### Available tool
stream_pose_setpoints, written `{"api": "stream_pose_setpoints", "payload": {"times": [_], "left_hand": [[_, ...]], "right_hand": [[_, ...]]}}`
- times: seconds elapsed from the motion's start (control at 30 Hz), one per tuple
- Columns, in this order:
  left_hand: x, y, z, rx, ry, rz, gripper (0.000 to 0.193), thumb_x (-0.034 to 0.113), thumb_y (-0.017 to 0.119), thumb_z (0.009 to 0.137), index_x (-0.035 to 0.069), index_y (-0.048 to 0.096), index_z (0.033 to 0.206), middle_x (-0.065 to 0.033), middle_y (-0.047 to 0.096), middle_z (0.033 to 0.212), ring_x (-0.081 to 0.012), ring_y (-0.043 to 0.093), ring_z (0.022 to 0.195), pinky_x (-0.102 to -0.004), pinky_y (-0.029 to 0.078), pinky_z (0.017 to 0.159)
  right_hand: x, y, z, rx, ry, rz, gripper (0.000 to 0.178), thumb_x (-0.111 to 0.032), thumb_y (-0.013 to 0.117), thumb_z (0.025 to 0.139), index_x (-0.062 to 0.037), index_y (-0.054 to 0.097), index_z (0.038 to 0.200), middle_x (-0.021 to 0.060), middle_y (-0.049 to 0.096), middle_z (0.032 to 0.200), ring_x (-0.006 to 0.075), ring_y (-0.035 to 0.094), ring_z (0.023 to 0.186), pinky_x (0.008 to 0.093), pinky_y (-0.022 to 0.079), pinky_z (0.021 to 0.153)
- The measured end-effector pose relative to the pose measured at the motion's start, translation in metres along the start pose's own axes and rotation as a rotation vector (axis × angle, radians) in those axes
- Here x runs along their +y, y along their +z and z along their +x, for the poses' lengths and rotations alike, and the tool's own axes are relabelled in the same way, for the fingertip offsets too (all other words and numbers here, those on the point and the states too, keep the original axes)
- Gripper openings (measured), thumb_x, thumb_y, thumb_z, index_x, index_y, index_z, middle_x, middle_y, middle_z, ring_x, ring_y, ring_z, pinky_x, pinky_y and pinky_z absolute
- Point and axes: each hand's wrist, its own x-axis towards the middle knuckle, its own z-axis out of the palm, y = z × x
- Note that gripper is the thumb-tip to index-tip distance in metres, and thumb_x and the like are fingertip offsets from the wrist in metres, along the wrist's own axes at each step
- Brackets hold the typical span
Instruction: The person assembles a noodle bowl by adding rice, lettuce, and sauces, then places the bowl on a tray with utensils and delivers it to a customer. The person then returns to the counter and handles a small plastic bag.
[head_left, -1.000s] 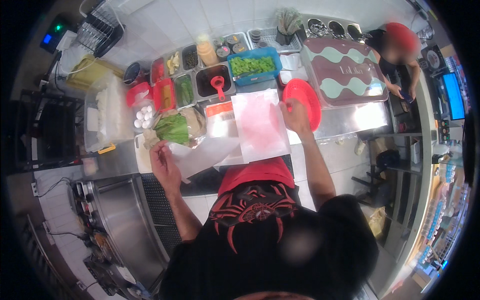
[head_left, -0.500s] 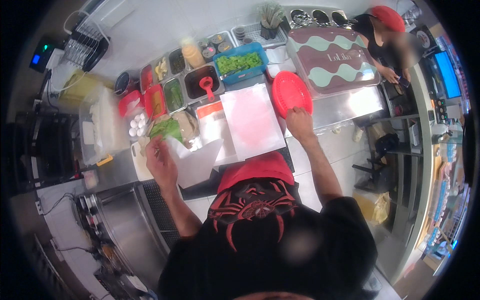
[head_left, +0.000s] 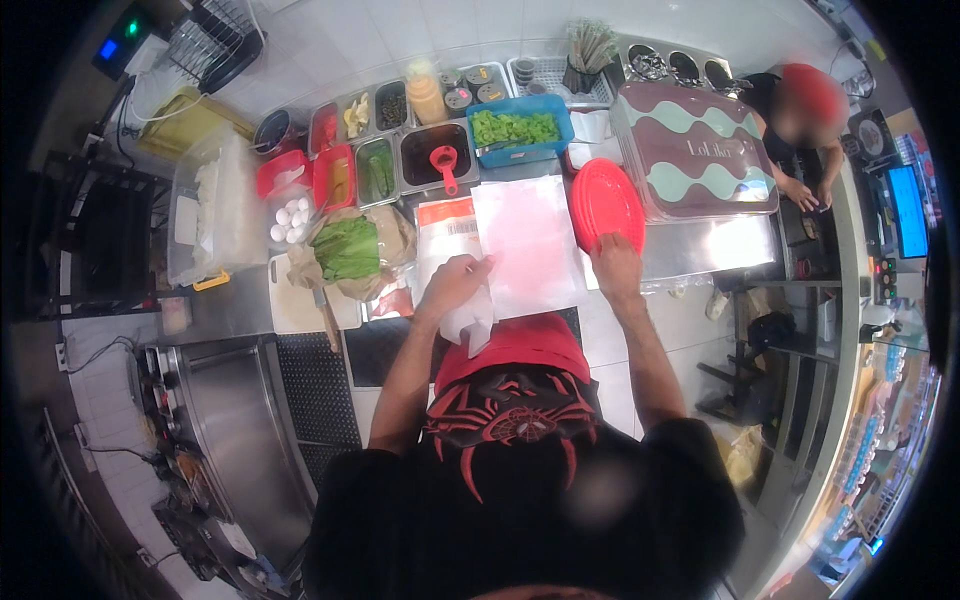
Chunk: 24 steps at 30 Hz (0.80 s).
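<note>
My right hand (head_left: 617, 267) grips the near rim of a red oval plastic basket (head_left: 606, 203), which lies tilted at the counter's edge. My left hand (head_left: 457, 285) is closed on a sheet of white paper (head_left: 468, 318), which bunches and hangs below the fingers, over the counter's front edge. Between the hands lies a stack of white paper sheets (head_left: 530, 235) with a pinkish middle. Partly under that stack is an orange and white printed package (head_left: 446, 217). Left of my left hand, green lettuce leaves (head_left: 346, 249) rest on brown paper.
A knife (head_left: 326, 322) lies on a white cutting board (head_left: 290, 305). Behind stand a blue tub of chopped lettuce (head_left: 516, 130), a dark tray with a red scoop (head_left: 445, 160) and several topping pans. Eggs (head_left: 291, 219) sit left. A large patterned box (head_left: 696, 150) and another person (head_left: 800, 120) are right.
My left hand has moved right, bringing the white paper from beside the lettuce to the stack of sheets; the paper is now bunched. My right hand keeps hold of the red basket.
</note>
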Motion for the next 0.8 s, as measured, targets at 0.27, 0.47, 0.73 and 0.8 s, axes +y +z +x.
{"api": "stream_pose_setpoints", "payload": {"times": [0.27,0.47,0.73,0.8], "left_hand": [[0.007,0.002,0.007,0.072,-0.039,-0.108,0.042,0.044,0.077,0.093,0.002,0.075,0.092,-0.0137,0.073,0.075,-0.0207,0.072,0.072,-0.0353,0.055,0.067],[-0.007,0.005,0.02,0.026,0.096,-0.333,0.024,0.025,0.076,0.096,0.001,0.073,0.093,-0.008,0.073,0.076,-0.0136,0.069,0.07,-0.031,0.052,0.062],[-0.007,0.003,0.023,0.069,0.136,-0.399,0.019,0.017,0.072,0.1,0.0,0.068,0.095,-0.0017,0.07,0.081,-0.0074,0.063,0.072,-0.025,0.049,0.065],[-0.006,0.002,0.024,0.076,0.128,-0.382,0.019,0.018,0.072,0.1,0.0,0.069,0.095,-0.0018,0.07,0.08,-0.0075,0.063,0.072,-0.0254,0.049,0.065]], "right_hand": [[-0.084,-0.067,-0.011,0.006,-0.202,0.324,0.013,-0.015,0.071,0.086,-0.0032,0.067,0.089,0.0148,0.063,0.083,0.037,0.068,0.078,0.0489,0.057,0.069],[-0.118,-0.036,-0.027,-0.154,-0.311,0.279,0.009,-0.01,0.069,0.082,-0.0029,0.064,0.086,0.0144,0.063,0.082,0.0349,0.069,0.072,0.0467,0.058,0.061],[-0.129,-0.021,-0.026,-0.165,-0.309,0.27,0.008,-0.007,0.066,0.081,-0.0021,0.063,0.087,0.0154,0.063,0.082,0.0359,0.07,0.073,0.0484,0.059,0.062],[-0.13,-0.017,-0.025,-0.187,-0.31,0.266,0.008,-0.007,0.065,0.082,-0.002,0.063,0.088,0.0156,0.063,0.084,0.0361,0.07,0.073,0.0485,0.059,0.062]]}}
